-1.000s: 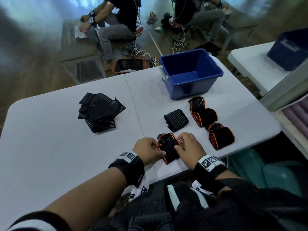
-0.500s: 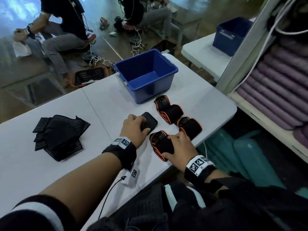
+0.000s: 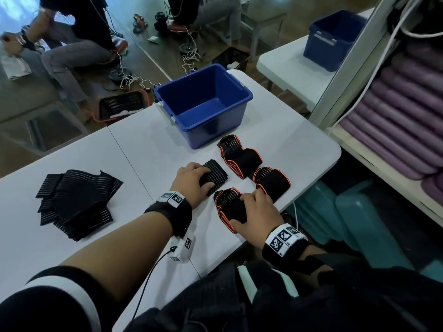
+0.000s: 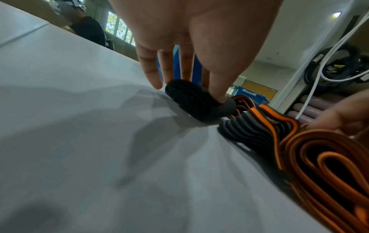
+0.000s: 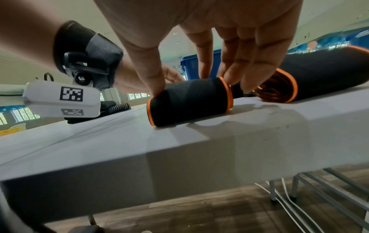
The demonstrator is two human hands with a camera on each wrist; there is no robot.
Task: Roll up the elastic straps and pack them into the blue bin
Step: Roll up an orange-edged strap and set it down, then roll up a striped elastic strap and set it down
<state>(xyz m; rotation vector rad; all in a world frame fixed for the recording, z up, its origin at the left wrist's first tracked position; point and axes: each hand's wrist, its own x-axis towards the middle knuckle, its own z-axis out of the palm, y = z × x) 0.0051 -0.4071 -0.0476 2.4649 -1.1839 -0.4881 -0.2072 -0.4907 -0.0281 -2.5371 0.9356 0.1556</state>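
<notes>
Black elastic fills both my hands, left hand gripping the striped roll, right hand gripping an orange-edged roll, while two more rolls wait on the worktop, the flat pile unrolled, the blue bin empty.

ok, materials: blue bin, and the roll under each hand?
Blue bin: looks like glossy moulded plastic. Striped roll under left hand: ribbed woven elastic, matte. Orange-edged roll under right hand: smooth matte stretch fabric, possibly neoprene.
</notes>
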